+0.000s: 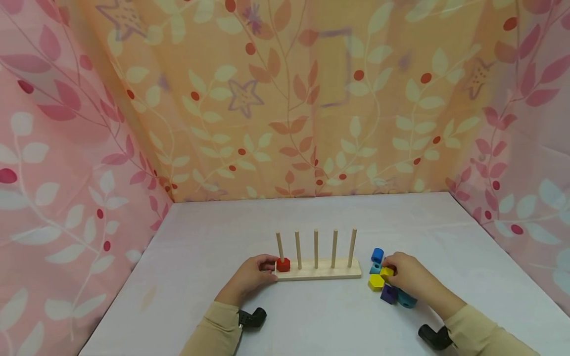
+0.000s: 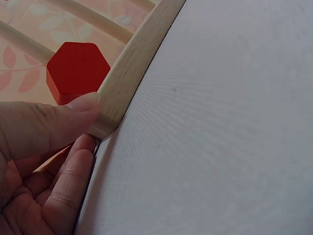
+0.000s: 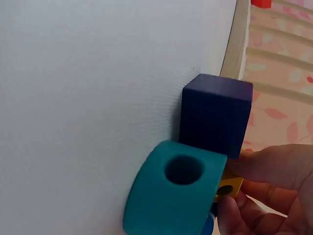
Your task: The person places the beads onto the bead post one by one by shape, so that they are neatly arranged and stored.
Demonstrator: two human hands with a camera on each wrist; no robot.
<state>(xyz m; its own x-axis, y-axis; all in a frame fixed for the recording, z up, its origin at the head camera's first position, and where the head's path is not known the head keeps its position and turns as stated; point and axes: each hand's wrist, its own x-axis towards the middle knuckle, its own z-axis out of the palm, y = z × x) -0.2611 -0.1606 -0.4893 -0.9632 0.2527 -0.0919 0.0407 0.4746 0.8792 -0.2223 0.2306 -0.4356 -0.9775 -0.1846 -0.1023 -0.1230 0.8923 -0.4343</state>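
A wooden peg stand (image 1: 320,275) with several upright pegs is on the white table. A red hexagonal block (image 1: 283,265) sits at the bottom of its leftmost peg. My left hand (image 1: 253,275) grips the stand's left end, the thumb (image 2: 80,104) against the base's edge beside the red block. To the right of the stand, my right hand (image 1: 410,275) pinches a yellow block (image 1: 386,273) with a hole, seen partly between thumb and fingers in the right wrist view. Around it lie a yellow hexagonal block (image 1: 376,282), a purple cube (image 3: 215,122) and a teal rounded block (image 3: 156,200).
A blue block (image 1: 377,255) and a light blue block (image 1: 375,268) lie at the back of the loose group. Patterned cloth (image 1: 285,123) hangs behind the table (image 1: 213,227) and along both sides. Black wrist devices (image 1: 253,318) stick out from the sleeves.
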